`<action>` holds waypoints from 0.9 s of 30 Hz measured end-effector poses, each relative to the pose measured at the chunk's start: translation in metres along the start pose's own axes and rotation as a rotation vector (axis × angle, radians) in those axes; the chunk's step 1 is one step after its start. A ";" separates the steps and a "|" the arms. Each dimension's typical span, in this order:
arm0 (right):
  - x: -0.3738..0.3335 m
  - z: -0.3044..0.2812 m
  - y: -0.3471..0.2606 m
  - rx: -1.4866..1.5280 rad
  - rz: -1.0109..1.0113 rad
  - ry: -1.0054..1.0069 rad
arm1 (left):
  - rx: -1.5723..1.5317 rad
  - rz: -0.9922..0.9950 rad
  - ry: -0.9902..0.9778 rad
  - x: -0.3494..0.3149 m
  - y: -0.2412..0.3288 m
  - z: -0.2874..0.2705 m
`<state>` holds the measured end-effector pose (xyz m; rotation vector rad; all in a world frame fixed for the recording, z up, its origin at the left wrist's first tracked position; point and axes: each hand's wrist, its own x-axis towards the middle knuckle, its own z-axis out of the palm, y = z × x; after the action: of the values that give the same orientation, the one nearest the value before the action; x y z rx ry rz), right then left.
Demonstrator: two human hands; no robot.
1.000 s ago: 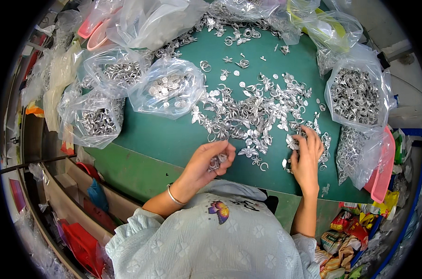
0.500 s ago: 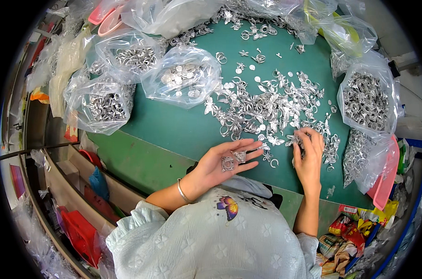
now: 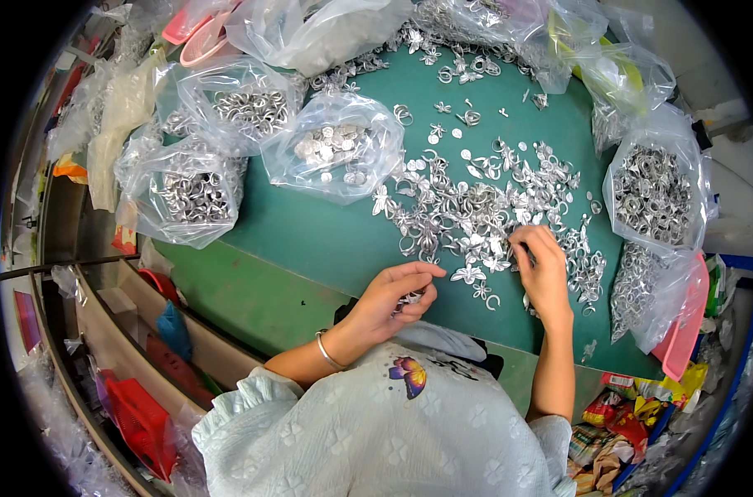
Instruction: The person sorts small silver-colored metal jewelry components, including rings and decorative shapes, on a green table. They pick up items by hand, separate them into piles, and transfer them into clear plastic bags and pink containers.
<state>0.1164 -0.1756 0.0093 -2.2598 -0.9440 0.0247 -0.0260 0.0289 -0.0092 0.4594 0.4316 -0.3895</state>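
Observation:
My left hand is curled closed near the front edge of the green table. Silver pieces show between its bent fingers; one looked like a square openwork piece when the palm was flat. My right hand bends down over the right front side of a loose pile of silver metal rings and leaf- and flower-shaped pieces. Its thumb and fingertips come together in a pinch at the pile, and whatever lies between them is too small to make out. A flower-shaped piece and an open ring lie between the hands.
Clear plastic bags of silver rings stand at the left and right. Another bag holds round silver discs. A pink scoop leans at the right edge. Open drawers lie at my left.
My left hand has gone from a flat, open palm to curled fingers around its silver pieces. The right hand has shifted slightly left and its fingers have drawn together.

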 end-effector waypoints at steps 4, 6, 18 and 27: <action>0.008 -0.008 -0.009 0.032 0.148 0.101 | 0.033 -0.002 0.010 0.003 0.003 0.000; 0.031 0.003 -0.025 -0.029 0.024 0.108 | 0.028 -0.005 -0.013 0.006 0.000 0.003; 0.011 0.002 -0.006 0.565 0.285 0.332 | 0.068 0.043 -0.045 0.004 0.008 0.000; 0.003 -0.044 0.007 0.029 0.330 0.077 | 0.066 0.024 -0.038 0.007 0.008 0.004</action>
<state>0.1352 -0.2028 0.0395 -2.3475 -0.5203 0.0957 -0.0156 0.0317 -0.0062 0.5200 0.3768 -0.3900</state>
